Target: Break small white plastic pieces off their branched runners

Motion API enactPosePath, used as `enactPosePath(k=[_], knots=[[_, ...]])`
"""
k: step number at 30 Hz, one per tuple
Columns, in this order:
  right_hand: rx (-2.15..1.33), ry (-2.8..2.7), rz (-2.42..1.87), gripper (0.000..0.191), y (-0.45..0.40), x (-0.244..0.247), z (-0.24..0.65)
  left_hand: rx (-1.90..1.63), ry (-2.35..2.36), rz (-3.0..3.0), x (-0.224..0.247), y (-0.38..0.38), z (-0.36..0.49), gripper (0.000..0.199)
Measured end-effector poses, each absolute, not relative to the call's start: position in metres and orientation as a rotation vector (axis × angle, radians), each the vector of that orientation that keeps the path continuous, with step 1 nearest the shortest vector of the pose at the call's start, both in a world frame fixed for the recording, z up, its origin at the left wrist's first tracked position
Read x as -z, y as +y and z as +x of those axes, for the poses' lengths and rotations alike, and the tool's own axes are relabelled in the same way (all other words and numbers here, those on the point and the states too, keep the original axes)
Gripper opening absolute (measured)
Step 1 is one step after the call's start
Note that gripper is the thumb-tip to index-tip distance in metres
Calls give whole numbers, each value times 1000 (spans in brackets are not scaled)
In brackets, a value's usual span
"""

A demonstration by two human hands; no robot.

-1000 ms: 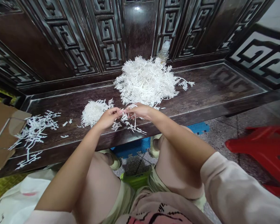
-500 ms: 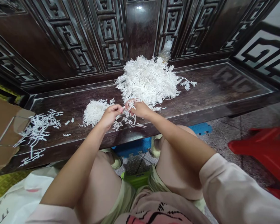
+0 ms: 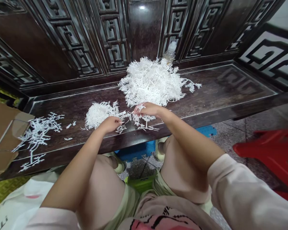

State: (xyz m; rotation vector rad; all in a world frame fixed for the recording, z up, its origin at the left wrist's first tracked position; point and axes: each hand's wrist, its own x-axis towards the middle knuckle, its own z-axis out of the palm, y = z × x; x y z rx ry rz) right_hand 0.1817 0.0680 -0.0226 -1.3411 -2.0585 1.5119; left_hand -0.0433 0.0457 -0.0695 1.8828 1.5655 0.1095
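My left hand (image 3: pixel 112 124) is closed in a pinch on a small white plastic sprig (image 3: pixel 120 122), beside the smaller heap of white sprigs (image 3: pixel 97 114). To its right, my right hand (image 3: pixel 144 109) is bent with its fingers closed round a branched white piece (image 3: pixel 141 107); the fingertips are partly hidden. Below that hand, more white branched pieces (image 3: pixel 147 127) lie at the bench's front edge. A large heap of white branched pieces (image 3: pixel 153 81) rises just behind my right hand. The two hands are apart.
The dark wooden bench (image 3: pixel 206 92) has a carved backrest. A clear bottle (image 3: pixel 171 51) stands behind the large heap. At the left are white branches (image 3: pixel 42 129) and a cardboard box (image 3: pixel 4 134). A red stool (image 3: pixel 266 153) stands on the floor at right.
My hands have moved apart. The left one has dropped slightly down and toward me; the right has shifted a little to the right, over the loose white pieces.
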Motion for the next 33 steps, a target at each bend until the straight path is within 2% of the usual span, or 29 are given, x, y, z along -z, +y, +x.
enactPosePath(k=[7, 15, 19, 24, 30, 33], knots=[[-1503, -2136, -1449, 19, 71, 33, 179, -98, 1440, 1896, 72, 47, -32, 31], [-1399, -2126, -1570, 20, 72, 37, 175, -248, 1237, 1509, 67, 47, -34, 36], [-1371, -2159, -1564, 18, 71, 34, 175, -274, 1168, 1485, 62, 44, -34, 32], [-1336, -2169, -1595, 16, 69, 33, 174, -286, 1204, 1469, 63, 43, -34, 34], [-1379, -2127, -1578, 17, 68, 33, 174, -228, 1340, 1509, 64, 45, -38, 49], [-1466, -2103, -1462, 15, 66, 31, 172, -299, 1369, 1557, 58, 43, -33, 46]])
